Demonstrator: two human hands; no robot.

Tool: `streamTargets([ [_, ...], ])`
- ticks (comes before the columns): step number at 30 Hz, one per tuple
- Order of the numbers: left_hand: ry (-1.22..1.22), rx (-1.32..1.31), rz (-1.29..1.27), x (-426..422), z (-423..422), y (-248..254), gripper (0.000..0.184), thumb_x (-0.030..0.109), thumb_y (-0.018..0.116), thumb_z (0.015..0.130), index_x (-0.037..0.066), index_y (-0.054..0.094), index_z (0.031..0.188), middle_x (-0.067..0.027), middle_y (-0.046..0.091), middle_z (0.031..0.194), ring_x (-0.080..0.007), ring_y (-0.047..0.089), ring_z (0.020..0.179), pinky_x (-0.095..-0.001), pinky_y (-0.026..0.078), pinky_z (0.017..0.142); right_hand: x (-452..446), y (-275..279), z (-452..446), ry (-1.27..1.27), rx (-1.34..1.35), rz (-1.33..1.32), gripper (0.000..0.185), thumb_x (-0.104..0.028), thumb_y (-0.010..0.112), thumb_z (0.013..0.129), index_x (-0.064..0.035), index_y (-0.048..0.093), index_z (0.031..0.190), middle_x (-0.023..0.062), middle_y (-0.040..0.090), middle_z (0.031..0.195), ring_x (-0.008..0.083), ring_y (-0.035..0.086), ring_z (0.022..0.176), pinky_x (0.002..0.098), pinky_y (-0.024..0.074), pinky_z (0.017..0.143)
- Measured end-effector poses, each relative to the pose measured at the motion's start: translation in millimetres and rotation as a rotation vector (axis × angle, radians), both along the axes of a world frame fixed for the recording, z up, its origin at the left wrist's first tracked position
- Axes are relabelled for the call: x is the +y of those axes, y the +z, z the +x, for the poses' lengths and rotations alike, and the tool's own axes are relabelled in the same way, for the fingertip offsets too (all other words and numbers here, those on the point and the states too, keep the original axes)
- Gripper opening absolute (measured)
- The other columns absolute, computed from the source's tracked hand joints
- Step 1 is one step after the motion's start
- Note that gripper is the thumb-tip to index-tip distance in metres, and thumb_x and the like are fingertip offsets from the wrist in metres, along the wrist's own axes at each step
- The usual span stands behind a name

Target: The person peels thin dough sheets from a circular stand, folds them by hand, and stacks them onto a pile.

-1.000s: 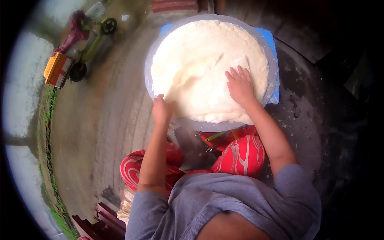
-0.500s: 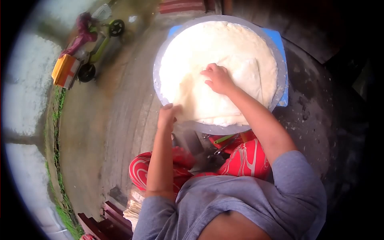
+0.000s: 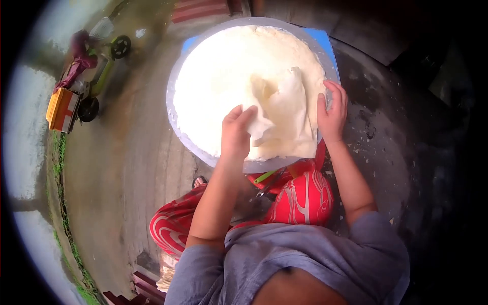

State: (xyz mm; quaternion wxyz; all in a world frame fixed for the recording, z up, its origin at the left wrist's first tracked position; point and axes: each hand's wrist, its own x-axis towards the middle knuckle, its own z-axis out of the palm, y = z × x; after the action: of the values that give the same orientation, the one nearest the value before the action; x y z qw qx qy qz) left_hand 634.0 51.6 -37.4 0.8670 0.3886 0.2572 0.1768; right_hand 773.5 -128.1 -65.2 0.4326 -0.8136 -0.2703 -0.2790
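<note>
A broad, round, pale layer of soft dough-like sheets (image 3: 213,76) covers most of a round grey tray (image 3: 179,131). My left hand (image 3: 237,133) pinches the edge of a thin pale sheet (image 3: 292,109) between thumb and fingers. That sheet is lifted and creased, its folds bunched over the right half of the layer. At the right rim my right hand (image 3: 333,109) holds nothing, thumb and fingers apart, beside the sheet. Whether its fingertips touch the layer I cannot tell.
Under the tray a blue surface (image 3: 324,44) sticks out. Below the near rim are a red container (image 3: 320,155) and a green-handled tool (image 3: 265,176), close to my knees. A green scooter (image 3: 101,76) with an orange-and-white box (image 3: 63,109) stands at the left.
My left hand has gone from the tray's left rim to the sheet, now pinched and lifted into folds. My right hand has moved from the middle to the right rim and opened.
</note>
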Motion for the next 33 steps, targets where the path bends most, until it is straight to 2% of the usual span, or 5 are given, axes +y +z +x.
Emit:
streamTargets([
  [5,0.296,-0.146,-0.273,42.2,-63.3,-26.4,0.019,0.01,0.063,0.085,0.004,0.058,0.102,-0.0059,0.066,0.097,-0.0197,0.064,0.09,-0.0324,0.052,0.081,10.4,-36.3,-17.8,0.293,-0.005,-0.579,0.053,-0.037,0.056,0.089,-0.0129,0.047,0.136,0.0124,0.037,0.145,0.0297,0.028,0.138,0.0455,0.0148,0.113],
  [12,0.453,-0.052,-0.321,45.9,-90.2,-40.5,0.021,0.008,0.062,0.086,0.002,0.058,0.105,-0.0081,0.066,0.1,-0.0201,0.065,0.092,-0.034,0.054,0.081,40.9,-56.1,-16.3,0.437,-0.077,-0.741,0.052,-0.043,0.054,0.088,-0.0193,0.049,0.134,0.0121,0.041,0.142,0.0304,0.032,0.135,0.045,0.0202,0.113],
  [16,0.064,-0.029,0.089,5.1,-41.7,-9.8,0.022,0.011,0.061,0.088,0.002,0.058,0.108,-0.008,0.064,0.106,-0.0157,0.062,0.093,-0.0307,0.051,0.081,35.8,-65.9,1.5,0.722,0.386,-0.354,0.048,-0.043,0.055,0.089,-0.0126,0.054,0.127,0.0115,0.055,0.128,0.0286,0.046,0.125,0.043,0.0355,0.104],
  [19,-0.184,0.108,0.267,-32.3,-1.4,-21.8,0.034,0.022,0.061,0.091,-0.004,0.058,0.112,-0.0102,0.063,0.107,-0.0155,0.061,0.094,-0.0308,0.049,0.084,19.0,-14.9,-1.7,0.683,1.499,0.333,0.045,-0.036,0.057,0.093,-0.0017,0.055,0.121,0.0074,0.062,0.105,0.013,0.058,0.095,0.0256,0.0473,0.079],
  [33,-0.367,0.421,1.975,-32.1,-7.4,-85.6,0.059,0.042,0.042,0.095,0.016,0.028,0.146,-0.0109,0.024,0.152,-0.0355,0.017,0.14,-0.0545,0.012,0.11,1.1,-69.7,1.8,0.57,1.049,0.101,0.052,0.001,0.065,0.077,0.0013,0.048,0.126,0.0122,0.062,0.112,0.0171,0.06,0.099,0.0286,0.0485,0.084],
])
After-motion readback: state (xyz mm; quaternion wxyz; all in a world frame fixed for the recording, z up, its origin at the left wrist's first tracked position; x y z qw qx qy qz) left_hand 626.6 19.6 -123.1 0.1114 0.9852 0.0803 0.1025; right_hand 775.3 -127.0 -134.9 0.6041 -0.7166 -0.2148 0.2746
